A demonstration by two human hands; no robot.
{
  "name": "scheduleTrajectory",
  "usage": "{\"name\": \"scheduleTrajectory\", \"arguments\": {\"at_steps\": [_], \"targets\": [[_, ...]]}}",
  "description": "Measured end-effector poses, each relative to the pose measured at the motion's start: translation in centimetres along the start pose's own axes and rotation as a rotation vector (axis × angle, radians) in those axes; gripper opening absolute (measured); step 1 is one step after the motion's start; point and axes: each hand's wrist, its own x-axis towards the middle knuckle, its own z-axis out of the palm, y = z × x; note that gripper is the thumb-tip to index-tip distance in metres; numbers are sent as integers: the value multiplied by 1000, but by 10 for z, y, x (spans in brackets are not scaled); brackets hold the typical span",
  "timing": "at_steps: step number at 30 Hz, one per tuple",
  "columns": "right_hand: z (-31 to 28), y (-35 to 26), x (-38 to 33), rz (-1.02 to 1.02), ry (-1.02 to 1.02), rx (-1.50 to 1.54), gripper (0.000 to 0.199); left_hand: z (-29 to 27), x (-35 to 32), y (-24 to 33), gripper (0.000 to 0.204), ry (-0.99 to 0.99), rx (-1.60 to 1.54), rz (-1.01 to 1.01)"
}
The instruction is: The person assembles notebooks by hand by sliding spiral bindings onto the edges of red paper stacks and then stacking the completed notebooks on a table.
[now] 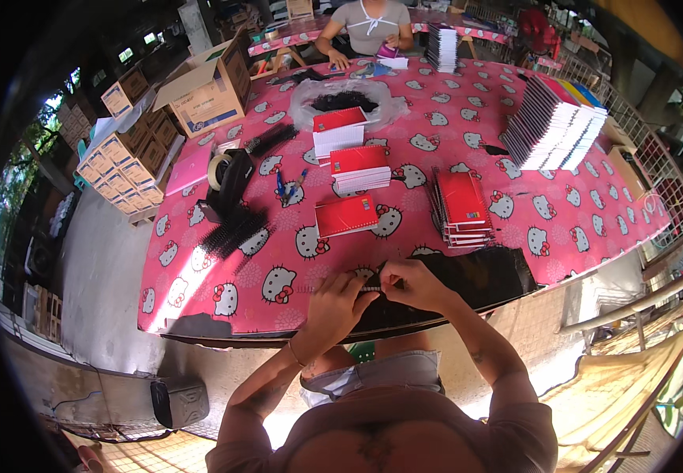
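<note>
Open-air workshop, desk (594,213) under a pink cartoon-cat cloth. Black sheet (479,276) lies at the near edge, directly under the fingers; likely light, floppy, best held at its edge. Left hand (334,303) and right hand (412,284) pinch a small pale strip (371,288) between them. Red notebook (346,214) just beyond.

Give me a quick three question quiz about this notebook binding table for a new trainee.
1. True or false: both hands, left hand and right hand, meet on one thin black comb.
2. The tape dispenser lies on which side of the table? A left, B right.
3. What colour is the single notebook nearest the hands?

Key: 1 true; 2 A; 3 red.
</note>
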Motion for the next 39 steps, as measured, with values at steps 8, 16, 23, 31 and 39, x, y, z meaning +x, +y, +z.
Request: {"name": "scheduleTrajectory", "arguments": {"at_steps": [8, 16, 23, 31, 39], "targets": [[29, -63, 7, 41, 671, -138, 32, -21, 24, 11, 31, -111, -106, -373], [-77, -36, -1, 101, 821, 400, 59, 12, 78, -76, 30, 109, 9, 109], [-148, 51, -15, 567, 666, -1162, 67, 57, 64, -121, 32, 84, 373, 304], [-28, -28, 19, -88, 550, -342, 62, 3, 67, -85, 47, 94, 289, 199], [54, 33, 0, 187, 435, 298, 43, 31, -7, -36, 54, 192, -395, -232]]}}
